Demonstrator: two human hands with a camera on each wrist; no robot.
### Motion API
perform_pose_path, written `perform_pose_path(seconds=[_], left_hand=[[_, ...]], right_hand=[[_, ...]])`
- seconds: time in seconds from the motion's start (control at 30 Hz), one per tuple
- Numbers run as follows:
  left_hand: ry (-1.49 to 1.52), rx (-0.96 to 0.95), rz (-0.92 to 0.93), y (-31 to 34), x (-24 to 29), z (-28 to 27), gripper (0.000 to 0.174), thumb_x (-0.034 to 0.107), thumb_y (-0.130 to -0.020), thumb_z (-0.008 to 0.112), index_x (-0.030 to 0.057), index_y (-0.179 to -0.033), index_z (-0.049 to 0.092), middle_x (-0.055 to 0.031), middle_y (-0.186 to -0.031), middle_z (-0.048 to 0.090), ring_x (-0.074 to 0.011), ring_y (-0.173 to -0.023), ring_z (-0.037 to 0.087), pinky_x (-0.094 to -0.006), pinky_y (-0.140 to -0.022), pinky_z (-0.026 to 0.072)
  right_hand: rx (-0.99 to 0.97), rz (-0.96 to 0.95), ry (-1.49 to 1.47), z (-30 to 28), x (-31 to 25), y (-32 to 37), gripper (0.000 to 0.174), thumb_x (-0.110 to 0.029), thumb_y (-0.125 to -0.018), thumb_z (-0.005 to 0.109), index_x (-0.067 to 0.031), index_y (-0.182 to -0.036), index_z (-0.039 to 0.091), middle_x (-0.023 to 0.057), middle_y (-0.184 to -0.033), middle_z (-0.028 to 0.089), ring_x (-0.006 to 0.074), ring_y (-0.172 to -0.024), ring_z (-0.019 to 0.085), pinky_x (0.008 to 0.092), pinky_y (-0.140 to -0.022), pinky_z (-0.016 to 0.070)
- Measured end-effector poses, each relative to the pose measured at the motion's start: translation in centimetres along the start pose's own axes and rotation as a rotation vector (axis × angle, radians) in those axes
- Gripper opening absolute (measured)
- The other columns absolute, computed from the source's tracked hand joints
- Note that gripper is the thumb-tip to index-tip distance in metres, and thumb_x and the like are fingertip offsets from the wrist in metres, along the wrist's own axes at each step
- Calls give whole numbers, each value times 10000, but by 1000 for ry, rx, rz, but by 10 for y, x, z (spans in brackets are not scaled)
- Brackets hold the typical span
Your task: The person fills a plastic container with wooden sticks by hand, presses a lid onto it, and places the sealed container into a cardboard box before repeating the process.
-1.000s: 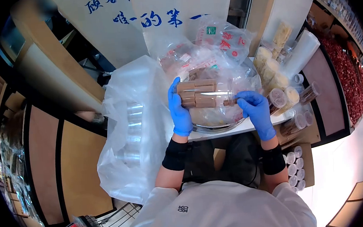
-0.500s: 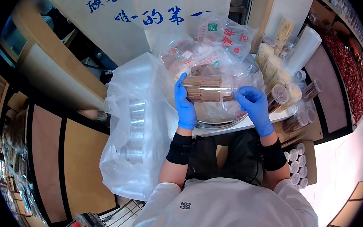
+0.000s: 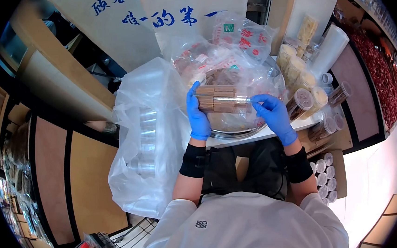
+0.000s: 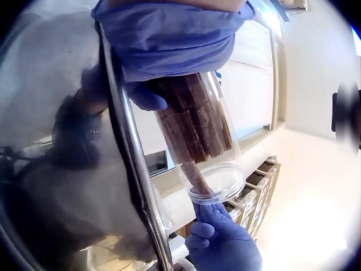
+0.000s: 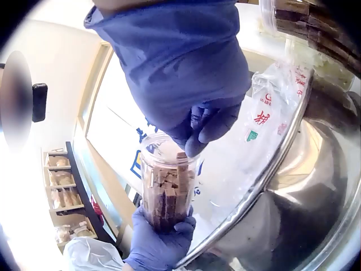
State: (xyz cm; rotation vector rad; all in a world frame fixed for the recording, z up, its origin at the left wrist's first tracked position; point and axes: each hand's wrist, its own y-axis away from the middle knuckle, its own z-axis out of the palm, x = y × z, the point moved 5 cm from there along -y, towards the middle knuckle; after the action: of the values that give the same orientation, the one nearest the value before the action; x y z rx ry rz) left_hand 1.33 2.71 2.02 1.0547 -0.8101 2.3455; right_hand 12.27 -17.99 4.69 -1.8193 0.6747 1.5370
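Observation:
My blue-gloved left hand [image 3: 198, 117] grips a clear plastic jar [image 3: 248, 100] near its base, holding it on its side over a metal basin. Brown sticks [image 3: 217, 98], stacked in layers, fill the jar's base end. One more brown stick [image 4: 196, 179] lies lengthwise near the open mouth. At the rim, my gloved right hand [image 3: 275, 115] has its fingers bent, thumb and fingertips close together at that stick's outer end. In the right wrist view the right fingertips [image 5: 194, 148] overlap the jar's rim, and the left hand [image 5: 161, 243] wraps the base.
The metal basin [image 5: 265, 180] holds printed plastic bags [image 3: 247, 38]. To its left, a large translucent bag [image 3: 131, 185] contains clear jars. Filled jars [image 3: 299, 101] and a clear plastic roll [image 3: 330, 50] stand right. A box of white-lidded jars [image 3: 326, 179] sits below.
The stick at the mouth has gone deeper into the jar, with my right fingers following leftward to the rim. My left hand keeps its grip; jar and view have shifted slightly.

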Motion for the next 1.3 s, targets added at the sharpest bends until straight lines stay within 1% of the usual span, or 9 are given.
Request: perform_pose_path(seconds=[0.27, 0.33, 0.37, 0.43, 0.53, 0.63, 0.97, 1.17, 1.3], left_hand=[[-18, 35, 28, -10, 10, -1, 514, 424, -951, 384, 65, -1306, 480, -53, -1270, 501, -176, -1197, 441, -335, -1063, 281], [6, 128, -49, -13, 11, -8, 522, 435, -943, 390, 70, -1304, 480, -41, -1192, 539, -159, -1088, 511, -321, -912, 422], [4, 123, -50, -15, 8, -12, 522, 435, -943, 390, 70, -1304, 480, -41, -1192, 539, -159, -1088, 511, -321, -912, 422], [13, 224, -13, -19, 1, -27, 536, 450, -933, 395, 72, -1304, 475, -29, -1102, 566, -134, -929, 560, -282, -656, 467], [13, 310, 6, -13, 4, -30, 492, 392, -928, 408, 66, -1293, 454, -64, -1114, 532, -141, -887, 558, -245, -567, 464], [-22, 379, 68, -12, 8, -28, 479, 389, -930, 409, 74, -1289, 448, -52, -1070, 535, -127, -812, 558, -232, -497, 427], [-65, 340, 47, -7, 9, -23, 465, 369, -930, 404, 71, -1284, 450, -53, -1062, 540, -120, -796, 560, -233, -506, 437], [-73, 328, 67, -8, 10, -23, 458, 355, -929, 406, 64, -1278, 462, -54, -1068, 547, -114, -812, 570, -218, -493, 438], [-116, 305, 70, -8, 8, -25, 484, 403, -937, 396, 79, -1291, 462, -42, -1078, 549, -118, -826, 567, -228, -518, 438]], right_hand=[[276, -51, -80, -20, 13, -25, 156, -82, -859, 627, -30, -1004, 653, -8, -773, 619, 30, -634, 521, 193, -580, 436], [202, -180, 201, -19, 33, -47, 168, -70, -830, 624, -12, -986, 644, 61, -791, 649, 153, -634, 591, 286, -627, 485], [207, -180, 198, -21, 43, -53, 168, -70, -830, 624, -12, -986, 644, 61, -791, 649, 153, -634, 591, 286, -627, 485], [-35, -416, 785, -2, 45, -62, 186, -67, -786, 605, 0, -957, 634, 154, -831, 659, 306, -725, 631, 379, -704, 499], [-186, -601, 931, 27, 73, -75, 195, -133, -785, 563, -12, -920, 638, 207, -865, 644, 373, -833, 616, 432, -762, 486], [-483, -404, 1049, 60, 76, -78, 238, -208, -827, 518, -34, -934, 641, 192, -876, 651, 346, -841, 629, 424, -764, 494], [-539, -595, 1455, 61, 78, -65, 188, -163, -850, 502, -48, -879, 647, 146, -865, 657, 289, -804, 644, 371, -729, 512], [-241, -693, 851, 51, 48, -64, 139, -122, -801, 537, -44, -819, 651, 115, -800, 645, 279, -745, 631, 389, -691, 501], [-457, -717, 1416, 69, 58, -66, 153, -151, -805, 564, -29, -855, 644, 138, -840, 634, 309, -782, 616, 393, -742, 488]])
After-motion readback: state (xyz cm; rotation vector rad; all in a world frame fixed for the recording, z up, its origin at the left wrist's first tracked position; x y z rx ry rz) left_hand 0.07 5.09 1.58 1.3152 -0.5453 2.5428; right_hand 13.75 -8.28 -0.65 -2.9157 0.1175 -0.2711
